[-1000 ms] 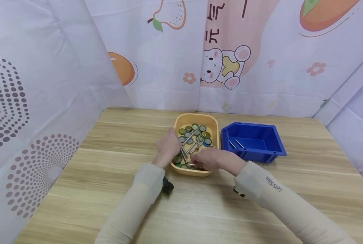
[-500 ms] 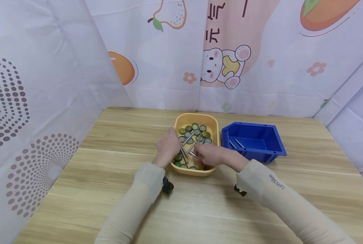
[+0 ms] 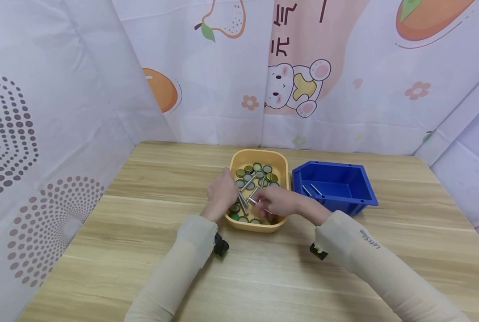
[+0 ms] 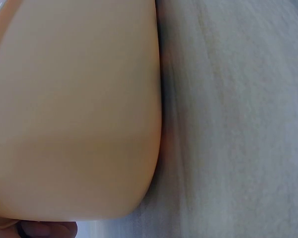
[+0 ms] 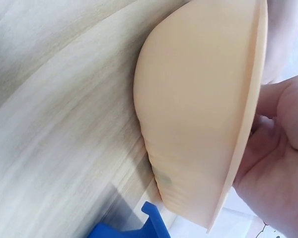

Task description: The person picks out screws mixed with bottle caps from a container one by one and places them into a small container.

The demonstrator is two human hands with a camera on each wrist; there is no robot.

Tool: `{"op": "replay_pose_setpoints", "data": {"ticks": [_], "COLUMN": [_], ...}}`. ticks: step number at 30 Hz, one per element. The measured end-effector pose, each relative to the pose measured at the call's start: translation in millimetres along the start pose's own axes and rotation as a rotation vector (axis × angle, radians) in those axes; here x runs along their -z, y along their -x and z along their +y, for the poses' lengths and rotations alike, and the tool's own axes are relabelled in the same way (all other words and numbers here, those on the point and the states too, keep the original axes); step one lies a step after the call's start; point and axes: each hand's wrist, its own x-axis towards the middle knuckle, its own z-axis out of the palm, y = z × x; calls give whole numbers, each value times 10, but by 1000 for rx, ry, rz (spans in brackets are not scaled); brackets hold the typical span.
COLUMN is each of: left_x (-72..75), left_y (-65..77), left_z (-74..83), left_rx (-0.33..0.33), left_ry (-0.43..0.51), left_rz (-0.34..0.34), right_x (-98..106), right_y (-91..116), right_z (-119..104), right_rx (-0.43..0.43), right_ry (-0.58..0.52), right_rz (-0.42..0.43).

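Note:
A yellow plastic tub (image 3: 259,228) holds bottle caps (image 3: 257,167) and several silver screws (image 3: 247,184). My left hand (image 3: 223,191) grips the tub's left rim; in the left wrist view, its fingers (image 4: 47,229) show at the edge of the tub's outer wall. Inside the near right part of the tub, my right hand (image 3: 279,201) pinches a silver screw (image 3: 253,201) that sticks out to the left of its fingertips. From the right wrist camera, the tub wall (image 5: 193,99) hides the fingertips and the palm (image 5: 283,153) leans over the rim.
Close to the tub's right side stands a blue bin (image 3: 334,190) with two screws (image 3: 316,189) in its left part. Both sit on a wood-grain table (image 3: 175,179). A printed white curtain (image 3: 207,89) hangs behind the table's far edge.
My right hand has moved from the tub's near end slightly up and to the right, and a screw now shows at its fingertips. My left hand has stayed on the rim.

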Motion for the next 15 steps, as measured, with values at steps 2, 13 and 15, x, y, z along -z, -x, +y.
{"op": "replay_pose_setpoints", "data": {"ticks": [2, 13, 15], "left_x": [-2, 5, 1], "left_y": [1, 11, 8], "left_z": [-1, 6, 3], "left_rx": [-1, -1, -1], "left_ry": [6, 0, -4], "left_rz": [3, 1, 0], "right_x": [7, 80, 109], "right_y": [4, 83, 95], "right_z": [-13, -26, -10], "right_rx": [12, -50, -51], "right_ry": [-49, -234, -223], "right_rz": [3, 19, 27]}}
